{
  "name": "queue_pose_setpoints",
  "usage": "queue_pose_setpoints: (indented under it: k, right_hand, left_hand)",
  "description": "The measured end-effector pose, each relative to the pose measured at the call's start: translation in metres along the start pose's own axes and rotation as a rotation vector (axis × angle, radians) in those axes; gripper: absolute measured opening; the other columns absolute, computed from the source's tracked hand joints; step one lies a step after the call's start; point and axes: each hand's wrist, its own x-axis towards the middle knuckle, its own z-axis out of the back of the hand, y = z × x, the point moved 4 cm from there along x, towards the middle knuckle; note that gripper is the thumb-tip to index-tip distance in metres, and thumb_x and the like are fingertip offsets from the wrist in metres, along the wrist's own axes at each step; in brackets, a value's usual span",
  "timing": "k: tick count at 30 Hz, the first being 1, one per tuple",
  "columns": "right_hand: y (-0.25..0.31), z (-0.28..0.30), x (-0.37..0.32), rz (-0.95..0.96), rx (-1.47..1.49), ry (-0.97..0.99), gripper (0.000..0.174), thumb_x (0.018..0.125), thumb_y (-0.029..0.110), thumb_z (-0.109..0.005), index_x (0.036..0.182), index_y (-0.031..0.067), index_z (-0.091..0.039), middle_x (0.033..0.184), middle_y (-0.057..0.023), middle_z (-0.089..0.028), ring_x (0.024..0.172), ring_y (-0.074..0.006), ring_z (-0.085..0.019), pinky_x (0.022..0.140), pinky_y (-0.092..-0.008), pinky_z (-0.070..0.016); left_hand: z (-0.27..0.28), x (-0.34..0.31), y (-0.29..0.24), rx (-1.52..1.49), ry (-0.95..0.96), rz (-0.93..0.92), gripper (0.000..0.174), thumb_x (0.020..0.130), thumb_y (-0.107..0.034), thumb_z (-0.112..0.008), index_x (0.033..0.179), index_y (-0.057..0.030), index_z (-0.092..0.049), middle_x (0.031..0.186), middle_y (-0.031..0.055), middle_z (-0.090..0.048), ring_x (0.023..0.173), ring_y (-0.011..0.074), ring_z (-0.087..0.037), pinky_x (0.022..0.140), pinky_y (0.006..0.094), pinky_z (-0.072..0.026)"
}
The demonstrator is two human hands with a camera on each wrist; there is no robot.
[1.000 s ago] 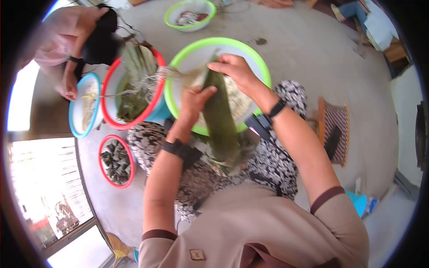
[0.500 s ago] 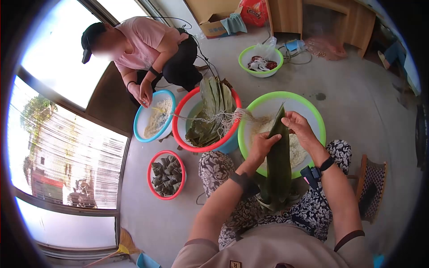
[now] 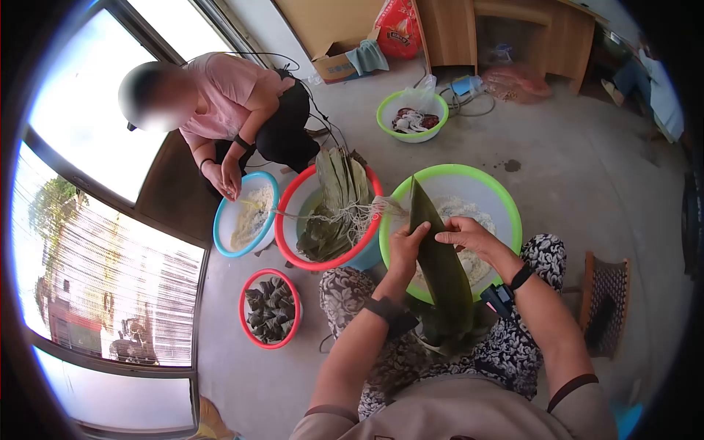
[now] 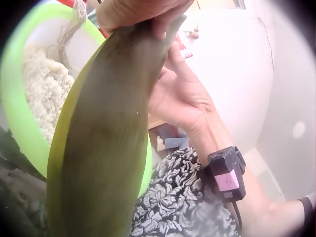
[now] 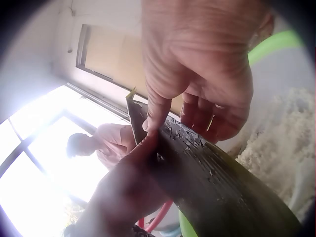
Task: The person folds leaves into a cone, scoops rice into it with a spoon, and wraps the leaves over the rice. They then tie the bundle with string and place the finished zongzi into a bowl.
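Observation:
My left hand (image 3: 405,253) grips a long, broad green leaf (image 3: 440,275) by its left edge, with the thumb across its face. My right hand (image 3: 473,238) pinches the opposite edge; the right wrist view shows its thumb on the wet leaf (image 5: 207,173) and the other fingers curled behind. The leaf's pointed tip rises above both hands, and its wide lower part hangs toward my lap. Behind it stands a green-rimmed basin (image 3: 517,220) holding white rice (image 3: 473,213). In the left wrist view the leaf (image 4: 103,133) covers part of that basin.
To the left are a red-rimmed basin (image 3: 284,236) of leaves and strings (image 3: 359,214), a blue-rimmed basin (image 3: 218,231) of rice, and a red basket (image 3: 246,326) of wrapped leaf parcels (image 3: 271,308). A crouching person (image 3: 235,103) works there. A woven stool (image 3: 607,308) stands right.
The head view has swung toward the left side of the room. The leaf's tip now leans left, and my right hand sits lower along its edge. Both hands still hold the leaf.

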Motion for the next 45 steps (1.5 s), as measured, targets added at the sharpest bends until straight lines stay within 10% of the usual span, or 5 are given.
queue_pose_setpoints:
  k: [14, 45]
  right_hand:
    - [-0.021, -0.012, 0.011, -0.005, 0.005, 0.073, 0.032, 0.082, 0.009, -0.072, 0.111, -0.0020, -0.065, 0.102, -0.0061, -0.069, 0.092, -0.0138, -0.065, 0.083, -0.0272, -0.0509]
    - [-0.021, -0.009, 0.013, 0.007, -0.250, -0.062, 0.030, 0.081, 0.013, -0.073, 0.105, -0.0026, -0.067, 0.094, -0.0056, -0.069, 0.083, -0.0124, -0.063, 0.076, -0.0284, -0.0502]
  left_hand:
    - [0.002, -0.002, -0.002, -0.033, -0.110, -0.015, 0.020, 0.087, -0.015, -0.070, 0.097, 0.0024, -0.068, 0.087, 0.0067, -0.069, 0.074, 0.0132, -0.065, 0.067, 0.0266, -0.0524]
    - [-0.012, -0.004, -0.008, -0.094, -0.138, -0.042, 0.020, 0.088, -0.015, -0.069, 0.098, 0.0022, -0.068, 0.088, 0.0079, -0.070, 0.072, 0.0137, -0.065, 0.065, 0.0255, -0.0514]
